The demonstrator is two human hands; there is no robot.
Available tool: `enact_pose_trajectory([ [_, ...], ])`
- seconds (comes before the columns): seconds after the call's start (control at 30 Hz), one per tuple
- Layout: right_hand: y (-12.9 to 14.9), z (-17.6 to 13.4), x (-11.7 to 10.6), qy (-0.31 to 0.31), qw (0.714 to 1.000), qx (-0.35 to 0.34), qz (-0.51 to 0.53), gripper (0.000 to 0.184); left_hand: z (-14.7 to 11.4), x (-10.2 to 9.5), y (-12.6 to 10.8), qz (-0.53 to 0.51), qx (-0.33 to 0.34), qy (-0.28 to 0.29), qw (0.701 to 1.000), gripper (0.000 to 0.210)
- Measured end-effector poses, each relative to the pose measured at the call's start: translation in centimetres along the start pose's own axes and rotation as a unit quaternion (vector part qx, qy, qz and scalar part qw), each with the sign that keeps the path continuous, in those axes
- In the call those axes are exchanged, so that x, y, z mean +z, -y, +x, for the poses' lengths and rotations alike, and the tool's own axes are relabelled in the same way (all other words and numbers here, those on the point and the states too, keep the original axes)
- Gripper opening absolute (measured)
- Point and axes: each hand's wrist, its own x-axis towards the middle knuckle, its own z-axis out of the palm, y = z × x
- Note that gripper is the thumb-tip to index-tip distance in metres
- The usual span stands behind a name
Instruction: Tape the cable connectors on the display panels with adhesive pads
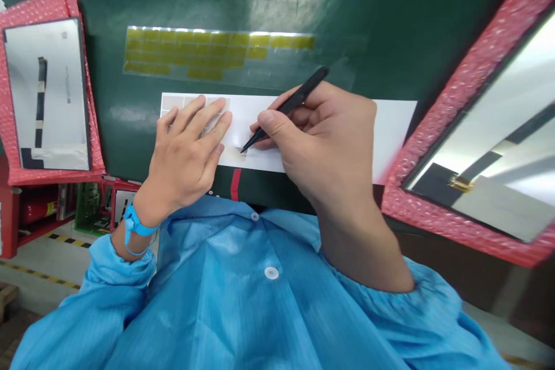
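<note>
A long white sheet (394,127) lies across the green table, with pale grey-beige square stickers (173,102) at its left end. My left hand (184,153) rests flat on that end with its fingers spread, covering part of the stickers. In my right hand (329,139) is a pair of black tweezers (299,97), held like a pen. The tip points down to the left and meets a small pale sticker (236,154) near the sheet's lower edge. Whether the tip grips the sticker I cannot tell.
Beyond the sheet lies a clear strip with rows of yellow squares (186,46). At left, a flat display panel (52,104) sits on pink bubble wrap (39,6). Another panel (511,185) on pink bubble wrap (451,92) is close to my right hand. Red tape (235,184) marks the table's near edge.
</note>
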Motion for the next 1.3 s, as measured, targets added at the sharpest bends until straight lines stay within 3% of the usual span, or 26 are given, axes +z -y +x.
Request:
enact_pose_trajectory([
  [0.27, -0.3, 0.1, 1.0, -0.005, 0.998, 0.007, 0.057, 0.033, 0.1, 0.1, 0.3, 0.008, -0.005, -0.005, 1.0, 0.045],
  [0.37, 0.2, 0.0, -0.4, -0.016, 0.99, 0.022, 0.136, 0.042, 0.2, -0.1, 1.0, 0.007, 0.01, -0.025, 1.0, 0.043],
  [0.47, 1.0, 0.0, -4.9, -0.065, 0.987, 0.029, 0.143, 0.051, 0.5, -0.5, 1.9, -0.005, 0.018, -0.056, 0.998, 0.043],
  [0.6, 1.7, -1.0, -14.2, -0.21, 0.974, -0.004, 0.081, 0.044, 1.5, -1.4, 0.9, -0.008, 0.005, -0.083, 0.996, 0.038],
  [0.7, 1.3, -1.9, -20.0, -0.298, 0.954, -0.026, 0.033, 0.03, 3.0, -1.4, -3.9, -0.001, 0.033, -0.122, 0.992, 0.032],
  [0.77, 0.5, -2.1, -22.0, -0.31, 0.95, -0.014, 0.024, 0.024, 4.4, -0.3, -8.5, -0.032, 0.09, -0.127, 0.987, 0.032],
  [0.87, -0.5, -2.0, -22.5, -0.306, 0.951, 0.022, 0.037, 0.019, 6.8, 2.8, -14.4, -0.065, 0.168, -0.112, 0.977, 0.033],
  [0.93, -0.8, -1.8, -22.0, -0.309, 0.949, 0.033, 0.048, 0.02, 7.9, 4.9, -16.6, -0.058, 0.186, -0.092, 0.977, 0.034],
  [1.07, -0.4, -1.7, -20.8, -0.307, 0.949, 0.042, 0.059, 0.024, 8.7, 6.5, -17.0, -0.036, 0.189, -0.072, 0.979, 0.034],
  [1.3, 0.4, -1.7, -20.3, -0.312, 0.947, 0.072, 0.023, 0.009, 9.0, 5.3, -16.5, -0.058, 0.207, -0.074, 0.974, 0.031],
])
